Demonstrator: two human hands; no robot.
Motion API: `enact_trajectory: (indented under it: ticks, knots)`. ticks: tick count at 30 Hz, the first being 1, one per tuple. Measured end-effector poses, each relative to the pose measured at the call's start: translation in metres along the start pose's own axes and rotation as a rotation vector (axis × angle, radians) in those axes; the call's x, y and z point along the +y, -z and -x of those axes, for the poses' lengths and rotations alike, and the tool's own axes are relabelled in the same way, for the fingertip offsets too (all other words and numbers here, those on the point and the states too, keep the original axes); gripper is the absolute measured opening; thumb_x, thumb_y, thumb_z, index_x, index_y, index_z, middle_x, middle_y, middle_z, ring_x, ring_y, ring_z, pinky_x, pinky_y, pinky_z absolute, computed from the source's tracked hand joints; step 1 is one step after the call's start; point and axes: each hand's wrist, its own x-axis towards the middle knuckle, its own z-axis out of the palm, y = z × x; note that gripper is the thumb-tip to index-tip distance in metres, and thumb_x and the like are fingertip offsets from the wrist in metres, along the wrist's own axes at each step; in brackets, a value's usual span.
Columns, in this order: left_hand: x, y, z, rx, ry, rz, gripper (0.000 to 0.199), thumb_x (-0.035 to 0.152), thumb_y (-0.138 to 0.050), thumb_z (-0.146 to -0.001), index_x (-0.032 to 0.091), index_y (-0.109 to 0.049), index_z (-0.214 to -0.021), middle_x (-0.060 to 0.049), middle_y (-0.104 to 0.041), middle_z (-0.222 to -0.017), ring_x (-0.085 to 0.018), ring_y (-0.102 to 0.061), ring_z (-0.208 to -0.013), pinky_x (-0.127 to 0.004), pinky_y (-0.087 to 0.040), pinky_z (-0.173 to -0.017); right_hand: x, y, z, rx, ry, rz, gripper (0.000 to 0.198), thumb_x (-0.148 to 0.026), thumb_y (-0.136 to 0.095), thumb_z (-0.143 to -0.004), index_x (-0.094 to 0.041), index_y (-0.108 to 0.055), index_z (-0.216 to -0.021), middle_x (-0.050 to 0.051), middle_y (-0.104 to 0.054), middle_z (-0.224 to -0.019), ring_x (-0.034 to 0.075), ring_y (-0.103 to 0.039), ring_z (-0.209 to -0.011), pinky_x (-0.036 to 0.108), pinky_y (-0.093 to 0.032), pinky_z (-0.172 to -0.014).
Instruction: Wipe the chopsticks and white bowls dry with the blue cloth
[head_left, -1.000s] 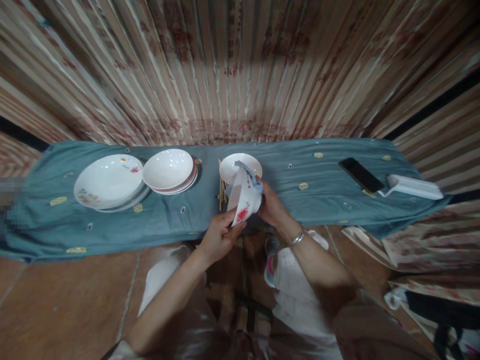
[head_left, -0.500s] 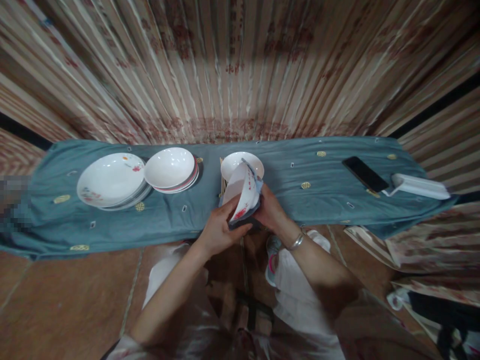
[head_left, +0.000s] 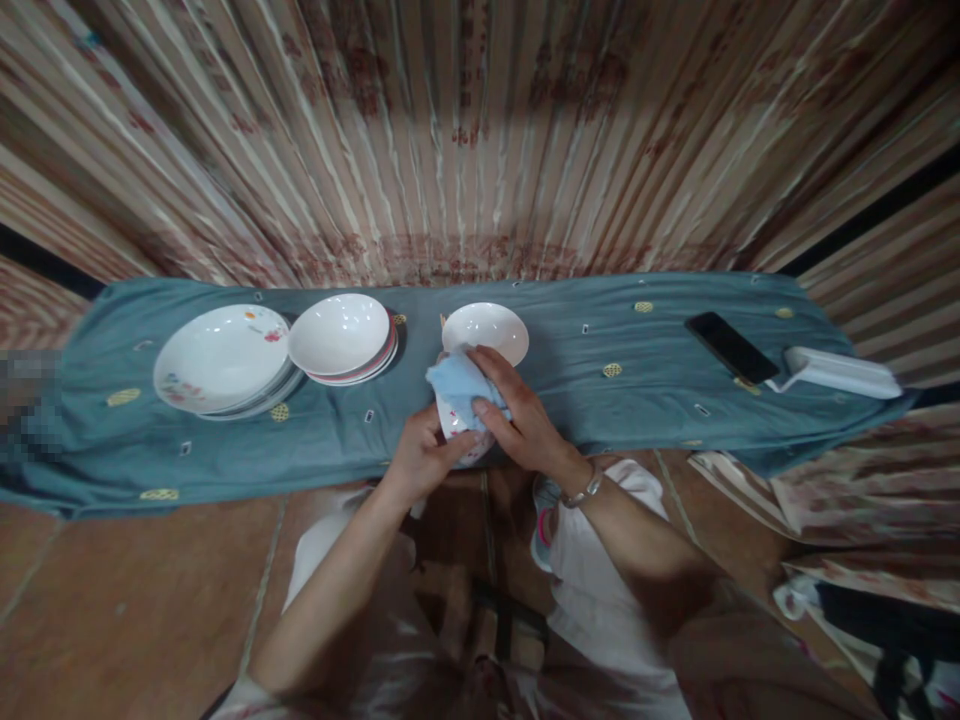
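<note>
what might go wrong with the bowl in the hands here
The held bowl might slip from the left hand and drop to the floor, as it is near the front edge of the covered table. The blue cloth under the right hand could slide and loosen the grip. The white bowl just beyond might get knocked.

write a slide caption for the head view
Left hand grips a flowered bowl; right hand holds a blue cloth against it.
</note>
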Motion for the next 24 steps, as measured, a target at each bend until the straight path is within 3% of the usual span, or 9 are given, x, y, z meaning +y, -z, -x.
enact_trajectory:
  ticks: [5,9,12,16,24]
  knots:
    - [-0.003,-0.004,0.003,-0.067,-0.038,-0.078,0.03,0.038,-0.071,-0.07,0.015,-0.057,-0.058,0.002,-0.053,-0.055,-0.011,-0.045,-0.054,-0.024,-0.04,-0.055,-0.002,0.005,-0.003,-0.062,0.036,0.018,0.067,-0.04,-0.06,-0.086,-0.022,-0.036,-0.146,0.01,-0.037,-0.152,0.024,-0.03,-0.143,0.042,-0.023,-0.119]
    - [-0.002,-0.008,0.006,-0.115,-0.109,-0.176,0.031,0.032,-0.066,-0.075,0.016,-0.051,-0.054,0.004,-0.045,-0.051,-0.009,-0.038,-0.05,-0.021,-0.035,-0.05,-0.002,0.007,-0.004,-0.019,-0.011,-0.051,0.063,-0.04,-0.062,-0.084,-0.025,-0.042,-0.142,0.007,-0.043,-0.149,0.023,-0.037,-0.139,0.041,-0.025,-0.117]
    - [0.002,-0.012,0.008,-0.153,-0.161,-0.198,0.028,0.031,-0.062,-0.079,0.017,-0.051,-0.059,0.004,-0.045,-0.055,-0.009,-0.038,-0.052,-0.022,-0.036,-0.052,0.0,0.007,-0.006,0.064,-0.138,-0.169,0.05,-0.041,-0.057,-0.087,-0.027,-0.051,-0.134,0.003,-0.053,-0.14,0.022,-0.048,-0.128,0.037,-0.034,-0.111]
    - [0.004,-0.014,0.01,-0.21,-0.218,-0.238,0.029,0.033,-0.059,-0.082,0.017,-0.049,-0.06,0.004,-0.044,-0.056,-0.01,-0.039,-0.053,-0.023,-0.036,-0.054,0.009,0.005,-0.012,0.162,-0.385,-0.364,0.042,-0.048,-0.049,-0.087,-0.024,-0.063,-0.119,0.001,-0.069,-0.111,0.019,-0.063,-0.1,0.033,-0.046,-0.092]
    - [0.003,-0.012,0.011,-0.16,-0.249,-0.249,0.028,0.031,-0.058,-0.083,0.018,-0.051,-0.06,0.003,-0.047,-0.056,-0.012,-0.042,-0.054,-0.024,-0.037,-0.056,0.024,0.0,-0.019,0.293,-0.621,-0.774,0.036,-0.057,-0.06,-0.074,-0.024,-0.064,-0.086,0.0,-0.071,-0.09,0.022,-0.063,-0.1,0.035,-0.05,-0.088]
